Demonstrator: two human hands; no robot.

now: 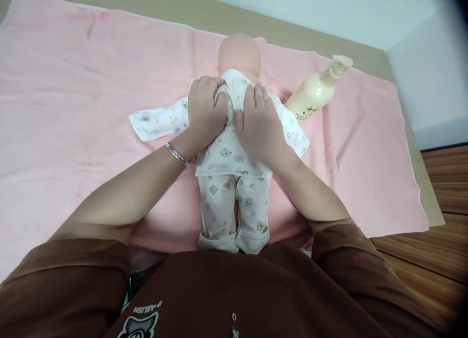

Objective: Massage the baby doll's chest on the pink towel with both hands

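Observation:
A baby doll (239, 55) with a smooth bald head lies lengthwise in front of me, head at the far side, no facial features showing. It wears a white printed shirt (226, 155) and matching trousers (219, 206), cuffs toward me. Over the upper left of the shirt, my left hand (207, 106) is curled, its thumb and fingers closing on the cloth near the shoulder. My right hand (260, 121) rests flat on the right side of the doll's upper body, fingers stretched toward the head. One shirt sleeve (159, 121) spreads flat out to the left.
A pale yellow pump bottle (312, 94) lies tilted right of the doll, close to the right sleeve. Beneath everything a pink blanket (91, 79) covers most of the table (292, 33). A white wall stands behind; wooden flooring (438, 182) shows at the right.

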